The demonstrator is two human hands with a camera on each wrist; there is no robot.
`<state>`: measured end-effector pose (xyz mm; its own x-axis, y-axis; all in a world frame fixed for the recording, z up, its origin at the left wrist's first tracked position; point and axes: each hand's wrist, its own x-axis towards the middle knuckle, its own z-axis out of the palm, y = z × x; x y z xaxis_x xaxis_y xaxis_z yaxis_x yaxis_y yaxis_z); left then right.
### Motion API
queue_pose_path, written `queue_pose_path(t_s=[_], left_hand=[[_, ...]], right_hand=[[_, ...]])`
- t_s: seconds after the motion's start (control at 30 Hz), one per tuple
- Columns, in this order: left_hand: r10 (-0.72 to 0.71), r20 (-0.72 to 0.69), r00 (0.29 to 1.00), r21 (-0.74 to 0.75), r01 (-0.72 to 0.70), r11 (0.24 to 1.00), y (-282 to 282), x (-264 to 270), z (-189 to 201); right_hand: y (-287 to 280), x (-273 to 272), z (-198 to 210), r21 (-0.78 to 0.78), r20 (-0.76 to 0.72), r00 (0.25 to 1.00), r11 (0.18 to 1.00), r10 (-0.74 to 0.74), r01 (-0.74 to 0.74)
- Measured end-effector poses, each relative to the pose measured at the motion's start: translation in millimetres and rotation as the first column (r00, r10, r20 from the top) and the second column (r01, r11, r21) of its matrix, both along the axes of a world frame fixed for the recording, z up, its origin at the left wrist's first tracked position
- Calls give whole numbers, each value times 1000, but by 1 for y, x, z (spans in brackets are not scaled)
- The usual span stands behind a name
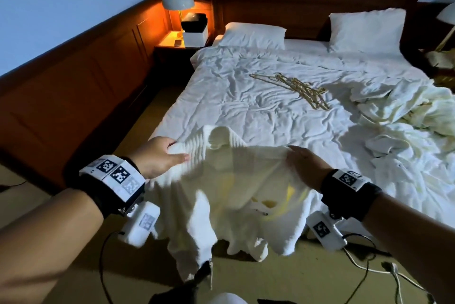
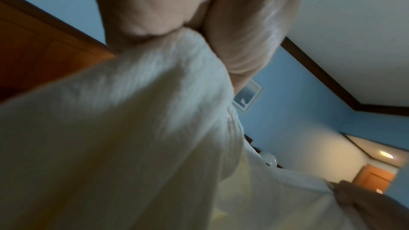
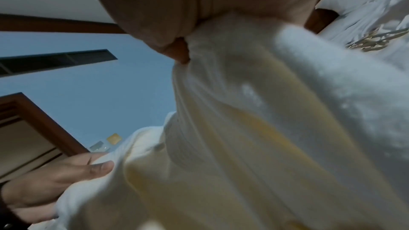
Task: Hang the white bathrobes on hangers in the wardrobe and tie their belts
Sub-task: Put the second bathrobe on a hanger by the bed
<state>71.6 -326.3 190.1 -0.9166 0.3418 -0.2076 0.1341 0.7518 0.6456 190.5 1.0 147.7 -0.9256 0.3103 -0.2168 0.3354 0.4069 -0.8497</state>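
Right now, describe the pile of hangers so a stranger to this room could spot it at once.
Start at the big bed with the dark wooden headboard and rumpled white duvet. In the middle of that duvet, beyond the bathrobe held up at the foot, lies the pile of hangers. It is the only thin, pale golden tangle there; the heap right of it is soft white cloth.

The bed [image 1: 246, 97], filling the centre and right of the head view, wears a crumpled white duvet. Two pillows [image 1: 253, 35] lie at its head, upper centre and upper right. A bunch of golden hangers [image 1: 295, 87] lies on the duvet right of centre. A heap of white bathrobes [image 1: 406, 116] sprawls at the right edge.
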Motion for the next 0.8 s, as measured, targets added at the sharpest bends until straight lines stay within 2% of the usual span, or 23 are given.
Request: queue_pose_path(t_s=[0.07, 0.13, 0.2, 0.3, 0.43, 0.53, 0.6, 0.67, 0.73, 0.8], left_hand=[[-49, -24, 999, 18, 49, 999, -1, 4, 0], [-86, -130, 988, 69, 96, 993, 3, 10, 2], [-107, -242, 964, 152, 147, 977, 9, 16, 7], [-146, -259, 955, 333, 230, 915, 24, 26, 18], [-346, -243, 906, 440, 421, 793, 59, 41, 31], [-363, -267, 893, 522, 451, 725, 71, 44, 40], [-341, -287, 895, 532, 445, 720, 71, 44, 41], [-302, -224, 926, 575, 376, 726, 71, 45, 37], [-321, -68, 945, 571, 300, 764, 72, 48, 21], [-422, 80, 903, 331, 375, 866, 73, 56, -6]], right_hand=[[-7, 4, 5, 76, 4, 997, 994, 74, -74], [-12, 5, 14, 260, 47, 985, 950, 165, -172], [-16, 5, 26, 342, 99, 972, 910, 215, -236], [-31, 3, 40, 305, 65, 941, 891, 332, -335], [-63, -4, 57, 292, -88, 893, 868, 442, -401], [-65, -9, 70, 296, -259, 878, 898, 404, -326], [-56, -10, 74, 267, -300, 880, 918, 369, -294], [-49, -10, 75, 270, -328, 873, 921, 361, -280], [-43, -10, 77, 267, -358, 876, 934, 324, -237], [-36, -10, 81, 272, -362, 883, 940, 297, -205]])
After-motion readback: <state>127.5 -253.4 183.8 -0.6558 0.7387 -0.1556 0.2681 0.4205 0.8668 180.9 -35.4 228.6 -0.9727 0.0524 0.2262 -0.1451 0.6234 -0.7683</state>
